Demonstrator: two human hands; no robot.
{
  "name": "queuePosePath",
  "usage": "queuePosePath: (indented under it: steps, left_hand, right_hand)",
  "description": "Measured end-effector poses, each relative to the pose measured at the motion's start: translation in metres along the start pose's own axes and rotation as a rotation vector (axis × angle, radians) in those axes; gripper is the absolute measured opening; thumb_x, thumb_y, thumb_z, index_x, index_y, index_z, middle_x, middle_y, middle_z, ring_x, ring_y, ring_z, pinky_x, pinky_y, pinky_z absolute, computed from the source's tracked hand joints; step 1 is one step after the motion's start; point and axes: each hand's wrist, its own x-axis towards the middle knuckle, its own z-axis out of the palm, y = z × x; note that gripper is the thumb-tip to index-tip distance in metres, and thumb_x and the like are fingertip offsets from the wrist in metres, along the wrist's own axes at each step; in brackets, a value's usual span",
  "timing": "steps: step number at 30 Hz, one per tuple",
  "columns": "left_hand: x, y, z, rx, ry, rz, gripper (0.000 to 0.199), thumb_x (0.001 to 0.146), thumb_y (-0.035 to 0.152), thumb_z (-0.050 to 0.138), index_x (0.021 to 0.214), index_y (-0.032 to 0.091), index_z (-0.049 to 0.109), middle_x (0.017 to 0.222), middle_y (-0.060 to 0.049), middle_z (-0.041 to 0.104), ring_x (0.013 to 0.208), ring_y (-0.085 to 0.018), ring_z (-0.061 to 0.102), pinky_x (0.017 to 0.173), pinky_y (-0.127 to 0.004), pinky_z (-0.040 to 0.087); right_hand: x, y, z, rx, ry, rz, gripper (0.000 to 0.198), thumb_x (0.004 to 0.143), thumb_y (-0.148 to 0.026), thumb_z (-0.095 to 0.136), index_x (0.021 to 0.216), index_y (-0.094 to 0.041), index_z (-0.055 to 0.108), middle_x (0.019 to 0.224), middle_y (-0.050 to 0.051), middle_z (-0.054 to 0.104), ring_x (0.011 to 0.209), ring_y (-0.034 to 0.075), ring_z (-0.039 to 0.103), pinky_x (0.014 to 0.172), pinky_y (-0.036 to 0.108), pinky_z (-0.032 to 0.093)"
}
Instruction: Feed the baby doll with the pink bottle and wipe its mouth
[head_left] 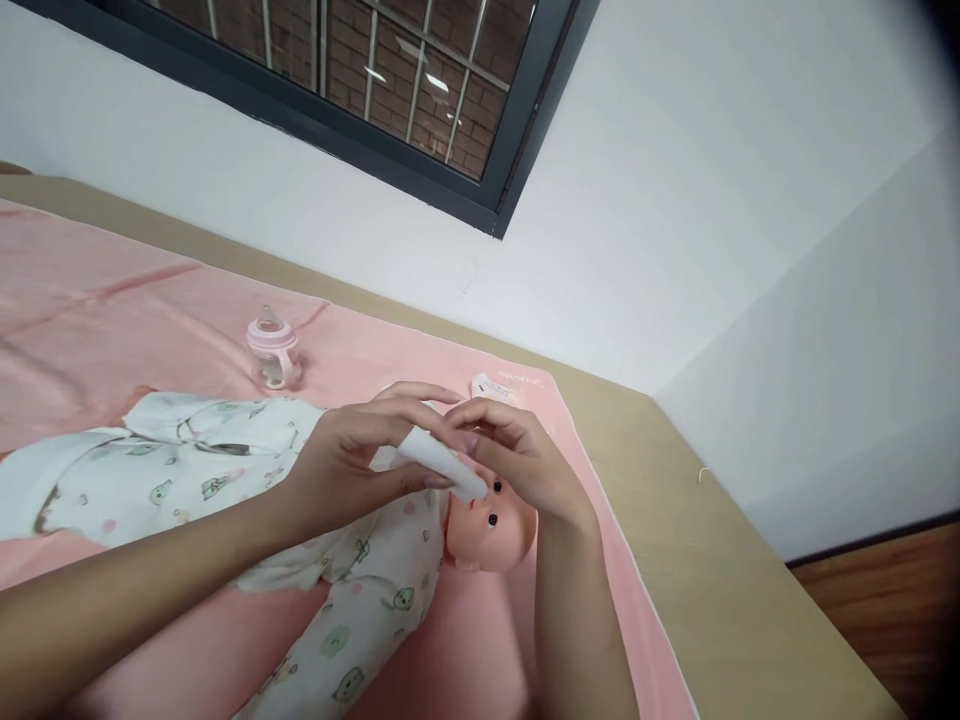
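Observation:
A baby doll in a white printed outfit lies on its back on a pink blanket, its head to the right. Above its face, my left hand holds a folded white tissue between thumb and fingers. The lower end of the tissue hangs by the doll's mouth and nose; I cannot tell whether it touches. My right hand is curled over the doll's head, thumb and fingertips pinched at the tissue's upper edge, against my left fingertips. Part of the doll's face is hidden behind both hands.
A pink baby bottle with a handle stands behind the doll's body. A small white packet lies just beyond my right hand. The wooden tabletop shows along the right and back, against a white wall with a barred window.

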Motion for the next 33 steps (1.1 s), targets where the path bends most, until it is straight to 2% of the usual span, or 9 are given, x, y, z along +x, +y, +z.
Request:
queuePosePath:
  steps: [3,6,11,15,20,26,30,33]
  left_hand:
    - [-0.003,0.007,0.001,-0.074,-0.04,-0.096,0.005,0.082,0.025,0.075,0.082,0.029,0.075,0.081,0.002,0.071,0.083,-0.017,0.065,0.077,-0.029,0.052]
    - [-0.007,0.009,0.006,-0.012,-0.151,-0.192,0.008,0.086,0.026,0.069,0.079,0.022,0.073,0.075,0.001,0.068,0.067,-0.012,0.06,0.062,-0.024,0.046]
    - [-0.013,-0.005,0.017,0.211,-0.408,-0.34,0.026,0.084,0.033,0.063,0.063,0.017,0.061,0.059,0.004,0.054,0.056,-0.01,0.047,0.052,-0.024,0.033]
    - [-0.013,-0.016,0.023,0.313,-0.536,-0.454,0.025,0.085,0.023,0.052,0.061,0.017,0.046,0.057,0.005,0.048,0.055,-0.01,0.042,0.052,-0.023,0.029]
    - [-0.016,-0.019,0.028,0.408,-0.534,-0.405,0.024,0.086,0.023,0.048,0.064,0.017,0.043,0.064,0.002,0.048,0.06,-0.013,0.043,0.057,-0.025,0.03]
    - [-0.019,-0.019,0.034,0.485,-0.498,-0.324,0.026,0.084,0.016,0.049,0.062,0.017,0.035,0.061,0.002,0.044,0.063,-0.015,0.042,0.058,-0.025,0.028]
    - [-0.02,-0.022,0.037,0.482,-0.504,-0.307,0.024,0.085,0.014,0.049,0.064,0.017,0.038,0.062,0.002,0.046,0.064,-0.015,0.042,0.06,-0.025,0.029]
    - [-0.021,-0.024,0.037,0.475,-0.511,-0.32,0.023,0.086,0.014,0.049,0.065,0.017,0.039,0.063,0.002,0.046,0.065,-0.015,0.042,0.06,-0.025,0.029]
  right_hand:
    - [0.0,0.004,-0.012,0.004,0.082,-0.036,0.017,0.086,-0.037,0.063,0.095,-0.024,0.07,0.098,0.003,0.069,0.097,0.016,0.063,0.091,0.034,0.051]
    - [-0.002,0.007,-0.027,0.093,0.189,-0.078,0.014,0.085,-0.036,0.064,0.089,-0.024,0.07,0.09,0.002,0.069,0.09,0.015,0.064,0.091,0.035,0.052]
    - [-0.007,0.008,-0.047,0.23,0.34,-0.11,0.01,0.079,-0.034,0.069,0.083,-0.025,0.07,0.081,0.0,0.067,0.077,0.013,0.062,0.084,0.032,0.054]
    - [-0.005,0.018,-0.058,0.274,0.368,-0.098,0.012,0.077,-0.035,0.071,0.082,-0.024,0.069,0.081,0.0,0.067,0.076,0.012,0.062,0.082,0.03,0.054]
    - [0.007,0.052,-0.076,0.423,0.318,-0.027,0.016,0.077,-0.034,0.071,0.087,-0.022,0.068,0.083,0.001,0.069,0.077,0.011,0.063,0.081,0.028,0.054]
    - [0.023,0.119,-0.09,0.708,0.431,0.06,0.014,0.077,-0.03,0.067,0.088,-0.022,0.066,0.078,-0.001,0.069,0.074,0.012,0.065,0.075,0.026,0.056]
    - [0.026,0.166,-0.09,0.825,0.487,0.149,0.016,0.079,-0.027,0.063,0.093,-0.021,0.066,0.085,0.0,0.072,0.077,0.013,0.067,0.075,0.026,0.056]
    - [0.025,0.189,-0.086,0.847,0.526,0.22,0.018,0.08,-0.027,0.062,0.096,-0.02,0.065,0.087,0.001,0.072,0.079,0.014,0.068,0.078,0.028,0.057]
